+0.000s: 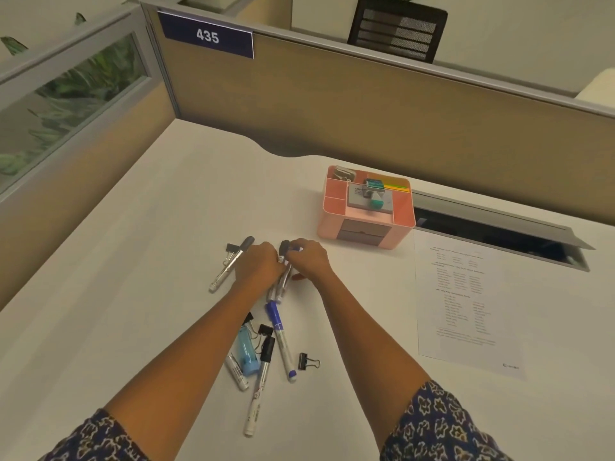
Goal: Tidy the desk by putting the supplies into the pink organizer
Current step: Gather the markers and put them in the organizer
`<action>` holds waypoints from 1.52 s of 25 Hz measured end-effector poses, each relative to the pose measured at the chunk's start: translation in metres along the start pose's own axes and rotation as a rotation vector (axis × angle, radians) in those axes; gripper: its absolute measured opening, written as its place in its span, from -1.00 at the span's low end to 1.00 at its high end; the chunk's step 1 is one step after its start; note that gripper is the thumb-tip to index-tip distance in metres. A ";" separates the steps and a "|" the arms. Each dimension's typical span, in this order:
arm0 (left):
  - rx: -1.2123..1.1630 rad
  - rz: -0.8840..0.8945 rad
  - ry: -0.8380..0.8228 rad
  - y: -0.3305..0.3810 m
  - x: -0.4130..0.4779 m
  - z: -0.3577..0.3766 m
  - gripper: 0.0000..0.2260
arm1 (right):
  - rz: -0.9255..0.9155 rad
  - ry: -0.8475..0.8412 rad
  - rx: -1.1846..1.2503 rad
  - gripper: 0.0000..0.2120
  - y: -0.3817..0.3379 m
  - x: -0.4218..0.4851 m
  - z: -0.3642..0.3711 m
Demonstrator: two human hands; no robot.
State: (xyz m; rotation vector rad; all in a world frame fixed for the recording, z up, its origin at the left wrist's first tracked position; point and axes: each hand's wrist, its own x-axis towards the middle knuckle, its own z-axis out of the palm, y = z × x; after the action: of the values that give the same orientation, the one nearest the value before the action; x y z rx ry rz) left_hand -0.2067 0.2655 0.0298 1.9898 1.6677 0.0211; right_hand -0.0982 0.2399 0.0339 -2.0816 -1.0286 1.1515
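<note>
The pink organizer [366,212] stands on the white desk [149,261], far right of my hands, holding a grey pad, a teal tape dispenser, sticky notes and clips. My left hand [261,266] and my right hand [307,257] meet over a small bundle of markers [279,287], fingers closed around them. A black-capped marker [231,262] with a binder clip lies left of my left hand. Nearer me lie a blue marker [281,339], a black marker [259,380], a light-blue item [248,349] and a loose binder clip [307,361].
A printed sheet [466,304] lies to the right of my arms. Behind it an open cable tray [499,227] is sunk into the desk. Tan partition walls close off the back and left, with a sign reading 435.
</note>
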 end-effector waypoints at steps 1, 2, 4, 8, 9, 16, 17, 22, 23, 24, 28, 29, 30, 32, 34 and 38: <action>-0.024 -0.005 0.012 0.001 -0.001 0.003 -0.82 | 0.012 0.001 0.056 -0.67 0.000 0.000 0.001; -0.056 -0.013 0.019 0.001 -0.001 0.005 -0.81 | 0.025 0.001 0.109 -0.64 0.000 0.000 0.002; -0.137 -0.035 0.016 0.001 0.000 0.006 -0.80 | 0.037 0.000 0.175 -0.50 0.004 0.001 0.002; -0.271 -0.093 -0.005 0.005 0.006 0.005 -0.79 | 0.131 -0.029 0.309 -0.41 0.009 0.005 -0.006; -0.293 -0.118 -0.006 0.005 0.007 0.006 -0.75 | 0.157 -0.049 0.348 -0.45 0.011 0.005 -0.009; -0.400 -0.083 -0.018 0.013 0.005 0.006 -0.83 | 0.093 -0.167 0.455 -0.61 0.017 -0.004 -0.032; -0.398 -0.057 0.022 0.017 0.003 0.004 -0.83 | 0.065 -0.159 0.456 -0.64 0.016 -0.006 -0.037; -0.362 0.050 0.179 0.055 -0.014 0.001 -0.82 | -0.063 -0.002 0.301 -0.64 0.009 -0.016 -0.073; -0.354 0.063 0.210 0.065 -0.018 0.001 -0.81 | -0.093 0.033 0.264 -0.62 0.008 -0.018 -0.081; -0.346 0.079 0.232 0.075 -0.020 0.002 -0.80 | -0.118 0.067 0.239 -0.62 0.009 -0.020 -0.089; -0.401 0.167 0.227 0.112 -0.025 0.010 -0.78 | -0.176 0.177 0.195 -0.63 0.018 -0.033 -0.127; -0.445 0.177 0.213 0.119 -0.025 0.013 -0.79 | -0.190 0.200 0.180 -0.63 0.020 -0.036 -0.137; -0.479 0.185 0.193 0.125 -0.026 0.017 -0.79 | -0.200 0.226 0.167 -0.63 0.022 -0.038 -0.148; -0.471 0.191 0.133 0.130 -0.029 0.031 -0.78 | -0.196 0.282 0.153 -0.63 0.023 -0.041 -0.172; -0.379 0.169 0.045 0.127 -0.037 0.050 -0.72 | -0.185 0.342 0.165 -0.63 0.022 -0.040 -0.197; -0.009 0.236 -0.007 0.110 -0.056 0.089 -0.53 | -0.211 0.466 0.221 -0.71 0.017 -0.031 -0.236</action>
State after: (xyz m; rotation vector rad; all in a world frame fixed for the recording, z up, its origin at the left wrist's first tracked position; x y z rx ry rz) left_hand -0.0890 0.1701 0.0161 2.1658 1.4174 0.1063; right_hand 0.1025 0.1827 0.1499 -1.8859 -0.8275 0.6019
